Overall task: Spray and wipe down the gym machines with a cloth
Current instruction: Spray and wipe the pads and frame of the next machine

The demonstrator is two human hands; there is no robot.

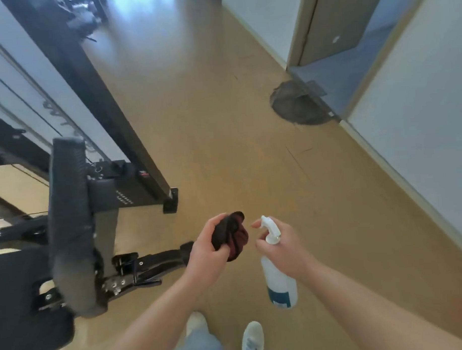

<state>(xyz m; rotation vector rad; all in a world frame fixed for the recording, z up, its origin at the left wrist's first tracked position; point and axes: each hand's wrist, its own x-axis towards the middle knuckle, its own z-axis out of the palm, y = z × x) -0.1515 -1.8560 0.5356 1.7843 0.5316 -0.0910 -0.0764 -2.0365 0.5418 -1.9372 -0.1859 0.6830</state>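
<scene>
We are gripping a bunched, dark maroon cloth in our left hand while our right hand is clasping a white spray bottle, forefinger extended by the nozzle.

Tan floor, brown door, dark round mat, white shoes

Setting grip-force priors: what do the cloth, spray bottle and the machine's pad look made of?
The cloth: soft woven or knit fabric, matte dark red-brown; it bunches into folds in the left hand.
The spray bottle: smooth plastic, translucent whitish body, opaque white trigger head, printed blue label.
The pad: probably foam under textured vinyl or rubber, matte dark grey; blur leaves that open.
</scene>
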